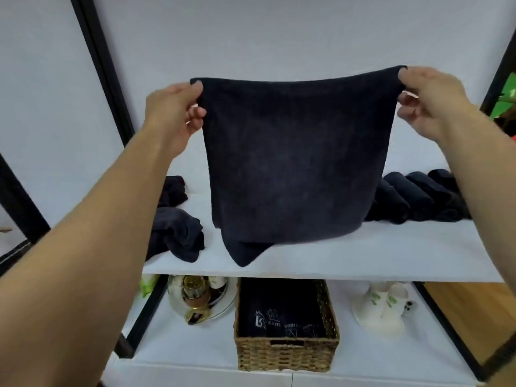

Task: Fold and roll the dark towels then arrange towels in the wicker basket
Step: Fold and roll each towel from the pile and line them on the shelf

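A dark towel [290, 157] hangs doubled over in the air above the white upper shelf [363, 255]. My left hand [176, 110] pinches its top left corner and my right hand [427, 99] pinches its top right corner. The towel's lower end touches the shelf. Several rolled dark towels [416, 196] lie in a row at the shelf's right. Crumpled dark towels [178, 233] sit in a heap at the left. On the lower shelf stands the wicker basket [287, 353], holding dark towels with white logos [282, 317].
Black frame posts [100, 65] stand on both sides of the shelves. The lower shelf also carries a glass dish with gold and brown items [198, 300] left of the basket and white ceramic pieces [382, 305] to its right. A green plant [506, 101] shows at the far right.
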Motion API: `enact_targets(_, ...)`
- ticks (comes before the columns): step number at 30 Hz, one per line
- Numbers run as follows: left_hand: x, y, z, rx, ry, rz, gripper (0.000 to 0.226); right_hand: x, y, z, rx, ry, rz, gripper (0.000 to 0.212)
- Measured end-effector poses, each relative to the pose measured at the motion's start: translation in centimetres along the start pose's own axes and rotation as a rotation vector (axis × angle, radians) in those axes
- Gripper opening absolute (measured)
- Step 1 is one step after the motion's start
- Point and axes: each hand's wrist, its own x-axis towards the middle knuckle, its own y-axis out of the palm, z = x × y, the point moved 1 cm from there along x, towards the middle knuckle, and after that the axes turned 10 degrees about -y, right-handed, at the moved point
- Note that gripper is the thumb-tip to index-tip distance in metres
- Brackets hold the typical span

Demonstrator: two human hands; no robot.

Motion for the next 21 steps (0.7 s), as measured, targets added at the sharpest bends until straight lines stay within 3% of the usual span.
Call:
enact_targets(4, 1.1, 0.7, -3.1, 0.070, 0.060, -0.054, 0.008, 1.4, 1.7, 2.0, 0.096, 0.016, -0.014, 0.011)
enact_targets(12, 3.0, 1.2, -3.7, 0.222, 0.048, -0.225, 0.012, 3.2, 1.7, 1.7, -0.060, -0.001, -0.001, 0.011)
enact_targets(17, 4.1, 1.7, -3.7, 0.107, -0.031, -0.130, 0.008, 5.1, 0.8, 0.5, -0.111, 0.000, 0.068, 0.015)
enact_targets(21, 4.4, 1.6, -3.7, 0.137, -0.012, 0.024, 0.016, 5.9, 0.2, 0.5, -0.006, 0.035, 0.104, 0.007)
